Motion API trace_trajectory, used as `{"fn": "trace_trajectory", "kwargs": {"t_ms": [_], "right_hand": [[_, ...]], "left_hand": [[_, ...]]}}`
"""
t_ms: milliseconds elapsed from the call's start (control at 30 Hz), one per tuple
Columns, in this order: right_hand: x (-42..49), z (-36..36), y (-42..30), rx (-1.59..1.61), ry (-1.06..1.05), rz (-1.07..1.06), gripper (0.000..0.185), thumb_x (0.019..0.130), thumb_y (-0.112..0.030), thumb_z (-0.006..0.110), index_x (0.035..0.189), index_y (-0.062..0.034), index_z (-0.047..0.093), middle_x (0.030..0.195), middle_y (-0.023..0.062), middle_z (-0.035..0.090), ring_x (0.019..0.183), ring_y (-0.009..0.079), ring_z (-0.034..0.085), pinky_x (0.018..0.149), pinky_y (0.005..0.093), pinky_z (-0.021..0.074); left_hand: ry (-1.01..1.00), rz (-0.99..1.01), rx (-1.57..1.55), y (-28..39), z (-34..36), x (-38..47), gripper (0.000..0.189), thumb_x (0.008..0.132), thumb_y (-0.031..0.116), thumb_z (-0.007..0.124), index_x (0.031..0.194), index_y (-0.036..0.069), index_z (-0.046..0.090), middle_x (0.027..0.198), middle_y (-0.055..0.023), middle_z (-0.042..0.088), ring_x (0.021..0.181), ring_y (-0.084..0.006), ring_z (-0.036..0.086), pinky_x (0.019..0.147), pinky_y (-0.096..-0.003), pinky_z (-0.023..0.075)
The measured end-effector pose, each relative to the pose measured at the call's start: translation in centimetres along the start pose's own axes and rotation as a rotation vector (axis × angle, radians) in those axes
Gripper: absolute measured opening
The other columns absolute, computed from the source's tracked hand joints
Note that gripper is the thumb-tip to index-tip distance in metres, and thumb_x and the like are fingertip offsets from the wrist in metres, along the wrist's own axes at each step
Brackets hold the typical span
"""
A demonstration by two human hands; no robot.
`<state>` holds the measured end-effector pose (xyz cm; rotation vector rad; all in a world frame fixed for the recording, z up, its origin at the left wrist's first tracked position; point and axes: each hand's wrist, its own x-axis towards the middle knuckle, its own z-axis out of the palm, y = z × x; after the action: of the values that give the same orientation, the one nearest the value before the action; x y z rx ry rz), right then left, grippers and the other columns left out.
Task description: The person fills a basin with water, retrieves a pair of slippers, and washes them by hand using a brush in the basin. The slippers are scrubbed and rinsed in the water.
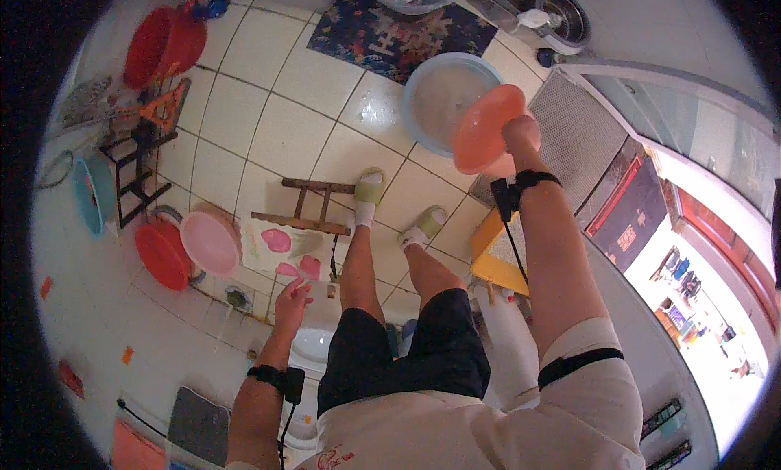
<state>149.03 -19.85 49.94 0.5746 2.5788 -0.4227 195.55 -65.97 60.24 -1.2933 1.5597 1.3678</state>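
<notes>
My right hand (520,131) grips an orange plastic basin (482,128) by its side. The basin is tilted and overlaps the right rim of a larger light blue basin (417,134) on the tiled floor. Cloudy liquid fills part of the blue basin. My left hand (293,302) hangs in the air at the lower left, fingers apart and holding nothing. Just past its fingertips, a pale mat with pink shapes (277,240) lies near a small wooden stool (302,225). Both forearms wear black straps with small devices.
Along the left wall are a pink basin (209,244), a red basin (160,256), a black metal rack (137,180) and a large red tub (183,40). A patterned dark mat (348,34) lies ahead. To the right are a yellow-edged box (497,278) and an open doorway (720,323).
</notes>
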Motion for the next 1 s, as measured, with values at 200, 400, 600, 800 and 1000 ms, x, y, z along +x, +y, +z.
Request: {"fn": "trace_trajectory", "kwargs": {"t_ms": [200,400,600,800,1000], "right_hand": [[2.5,0.6,-2.2,-0.013,0.049,-0.096,0.031,0.097,-0.03,0.054,0.116,-0.0131,0.073,0.116,0.0122,0.071,0.109,0.0267,0.067,0.09,0.0361,0.0504],[-0.7,-0.7,-8.5,0.065,0.027,-0.059,0.034,0.096,-0.035,0.057,0.113,-0.0103,0.073,0.113,0.0124,0.072,0.105,0.0255,0.067,0.089,0.0357,0.0499],[-9.1,-4.4,-14.7,0.287,0.034,-0.067,0.037,0.095,-0.039,0.061,0.109,-0.0071,0.074,0.108,0.012,0.072,0.1,0.0238,0.068,0.089,0.0351,0.0493],[-6.0,-3.9,-11.8,-0.004,0.042,-0.163,0.042,0.094,-0.043,0.063,0.109,-0.0048,0.074,0.107,0.0131,0.072,0.1,0.0257,0.068,0.089,0.0355,0.0491],[-5.3,-5.1,-8.9,-0.589,0.082,-0.262,0.046,0.094,-0.042,0.062,0.103,0.0018,0.072,0.099,0.0111,0.073,0.097,0.0247,0.068,0.088,0.0366,0.0494]], "left_hand": [[0.04,0.007,-0.031,-4.2,-0.4,0.4,0.039,0.101,0.016,0.05,0.138,0.004,0.054,0.115,-0.0127,0.069,0.08,-0.0166,0.07,0.068,-0.0265,0.0519],[0.039,0.009,-0.201,-6.1,-0.2,0.7,0.041,0.1,0.021,0.059,0.136,0.003,0.054,0.116,-0.0113,0.067,0.083,-0.0158,0.067,0.07,-0.0276,0.0529],[0.015,0.034,-0.254,-7.2,-0.1,0.5,0.04,0.102,0.021,0.05,0.136,0.002,0.054,0.113,-0.0119,0.07,0.081,-0.015,0.069,0.067,-0.0249,0.0517],[0.044,0.06,-0.207,-7.1,-0.3,-0.1,0.039,0.1,0.018,0.051,0.135,0.001,0.056,0.107,-0.0111,0.071,0.08,-0.0148,0.069,0.067,-0.0252,0.0526],[0.069,0.11,-0.253,-7.5,-0.5,-0.5,0.039,0.099,0.016,0.051,0.134,0.001,0.056,0.11,-0.0125,0.071,0.079,-0.0167,0.07,0.07,-0.0262,0.0545]]}}
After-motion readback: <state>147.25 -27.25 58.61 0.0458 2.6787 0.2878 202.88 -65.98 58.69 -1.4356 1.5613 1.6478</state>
